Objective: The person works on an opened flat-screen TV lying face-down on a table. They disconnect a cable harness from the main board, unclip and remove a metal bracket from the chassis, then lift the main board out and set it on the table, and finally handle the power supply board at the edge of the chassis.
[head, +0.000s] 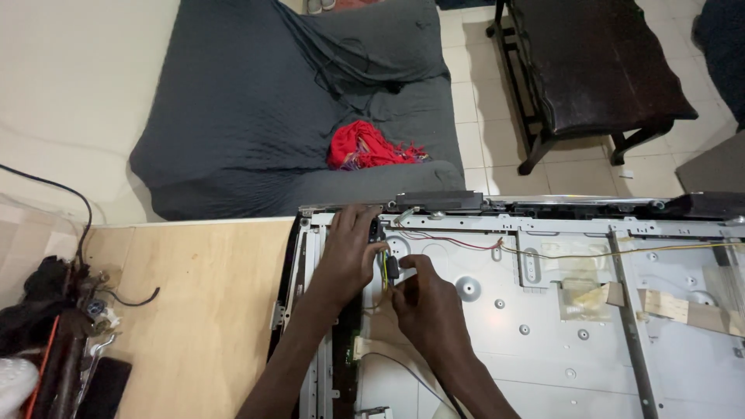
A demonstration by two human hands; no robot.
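Here, a big opened flat-panel chassis (543, 310) lies face down on a pale wooden tabletop (194, 310), its grey metal back plate bare, thin red and yellow wires (466, 244) running along the upper part. Both hands work at the panel's upper left corner. Left hand (349, 256) lies on the left frame rail, fingers curled closed on the top edge near a small dark part there. Right hand (427, 306) pinches a small black connector (393, 268) between thumb and forefinger, closed on it, just beside the left hand.

Judgement: hold the connector by its body, not the leads; keep the left hand pressing the frame so nothing shifts; move straight along the wire run.

Room: open plate lies to the right; the table edge and a grey-covered sofa (272, 101) lie close beyond the top rail. Clutter of tools (62, 334) sits well apart, far left.
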